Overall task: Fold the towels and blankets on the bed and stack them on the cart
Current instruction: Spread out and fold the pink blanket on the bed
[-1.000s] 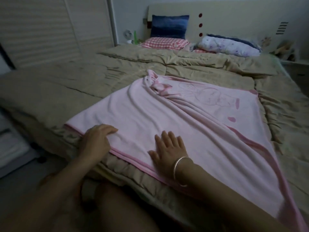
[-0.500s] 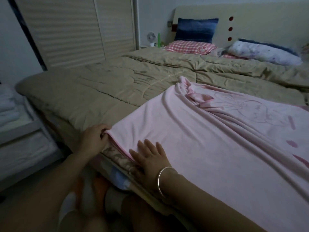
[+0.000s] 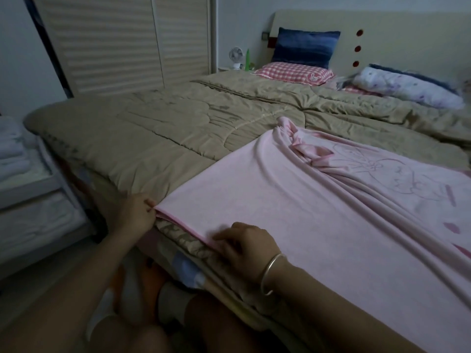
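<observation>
Tan quilt [image 3: 153, 141] beneath pink blanket [image 3: 305, 215]

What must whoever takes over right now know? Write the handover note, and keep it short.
Left hand: pinches the near left corner of the pink blanket.
Right hand: fingers curled at the blanket's near hem; it is blurred, so the grip is unclear.
Blanket: spread over the bed, bunched at its far corner.
Cart: left of the bed, with white folded linens on its top shelf.
Done: those linens are stacked.
Left: fold the pink blanket and stack it on the cart.
</observation>
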Demonstrator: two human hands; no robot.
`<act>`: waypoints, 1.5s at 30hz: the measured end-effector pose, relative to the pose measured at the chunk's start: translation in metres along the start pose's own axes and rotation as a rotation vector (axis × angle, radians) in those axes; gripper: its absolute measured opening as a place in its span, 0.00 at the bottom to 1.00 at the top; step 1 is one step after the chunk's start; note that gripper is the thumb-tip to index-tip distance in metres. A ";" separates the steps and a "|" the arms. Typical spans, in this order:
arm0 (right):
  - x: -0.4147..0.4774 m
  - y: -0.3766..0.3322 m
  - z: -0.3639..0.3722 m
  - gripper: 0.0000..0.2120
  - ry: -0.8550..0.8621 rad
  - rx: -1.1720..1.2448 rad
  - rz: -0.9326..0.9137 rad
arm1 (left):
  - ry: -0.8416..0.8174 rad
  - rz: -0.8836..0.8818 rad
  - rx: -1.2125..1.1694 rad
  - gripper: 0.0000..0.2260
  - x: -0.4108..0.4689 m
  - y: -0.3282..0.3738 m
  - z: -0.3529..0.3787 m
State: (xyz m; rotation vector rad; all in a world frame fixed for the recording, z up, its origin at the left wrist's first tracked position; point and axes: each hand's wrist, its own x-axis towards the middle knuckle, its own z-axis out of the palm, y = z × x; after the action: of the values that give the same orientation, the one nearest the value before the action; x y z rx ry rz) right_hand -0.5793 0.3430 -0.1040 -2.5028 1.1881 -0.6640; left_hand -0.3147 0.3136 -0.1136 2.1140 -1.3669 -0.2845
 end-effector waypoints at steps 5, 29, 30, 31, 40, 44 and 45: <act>-0.003 0.049 -0.029 0.27 0.194 -0.064 0.103 | 0.135 0.071 0.020 0.19 -0.027 0.058 0.009; -0.181 0.208 -0.162 0.28 -0.136 -0.500 0.821 | -0.557 0.157 0.840 0.29 -0.106 0.189 0.082; -0.171 0.205 -0.168 0.26 -0.055 -0.550 0.806 | -0.527 0.184 0.917 0.26 -0.102 0.209 0.084; -0.158 0.202 -0.171 0.23 0.019 -0.592 0.781 | -0.484 0.217 0.975 0.23 -0.100 0.224 0.085; 0.029 0.230 -0.155 0.23 0.152 -0.405 0.604 | -0.353 0.494 0.235 0.13 -0.023 0.255 0.126; 0.103 0.241 -0.134 0.53 0.032 -0.294 1.038 | -0.382 0.509 0.070 0.10 0.011 0.242 0.134; 0.113 0.246 -0.129 0.54 0.009 -0.311 1.086 | -0.370 0.499 0.064 0.11 0.018 0.242 0.134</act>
State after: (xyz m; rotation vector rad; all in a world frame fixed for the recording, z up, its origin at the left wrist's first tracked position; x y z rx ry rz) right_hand -0.7440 0.0944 -0.0716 -1.5920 2.4375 -0.1839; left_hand -0.5536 0.1784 -0.0760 1.7441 -2.0859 -0.4406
